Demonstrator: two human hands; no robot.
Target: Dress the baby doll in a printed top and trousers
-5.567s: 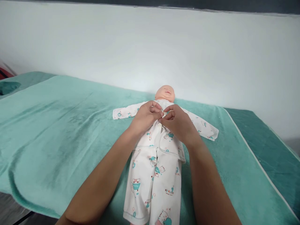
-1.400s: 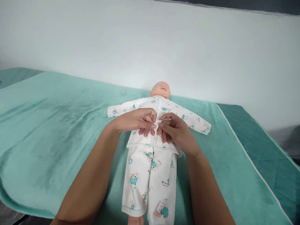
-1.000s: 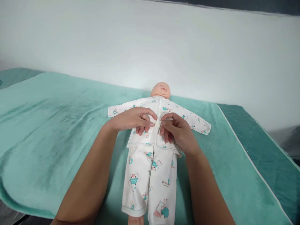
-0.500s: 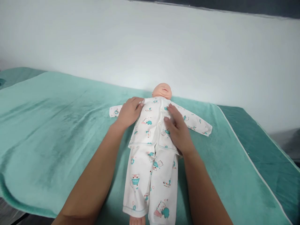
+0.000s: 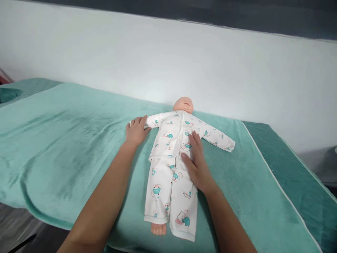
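Note:
A baby doll (image 5: 183, 104) lies on its back, its head toward the wall. It wears a white printed long-sleeved shirt (image 5: 168, 135) and matching trousers (image 5: 160, 182); one bare foot (image 5: 158, 228) shows below a trouser leg. My left hand (image 5: 137, 130) rests over the end of the sleeve on the left, fingers side by side and thumb apart, hiding the cuff. On the right side of the shirt and trouser top lies my right hand (image 5: 197, 163), open, its thumb spread from the fingers. The other sleeve (image 5: 219, 139) stretches out to the right.
A light green plush blanket (image 5: 65, 140) lies under the doll, over a darker green cover (image 5: 295, 158) at the right. A white wall (image 5: 131, 52) rises behind. Grey floor (image 5: 15, 225) shows at the lower left.
My left hand has moved left from the shirt's shoulder area onto the sleeve end. My right hand has slid down the shirt toward the trousers. The view has tilted up a little.

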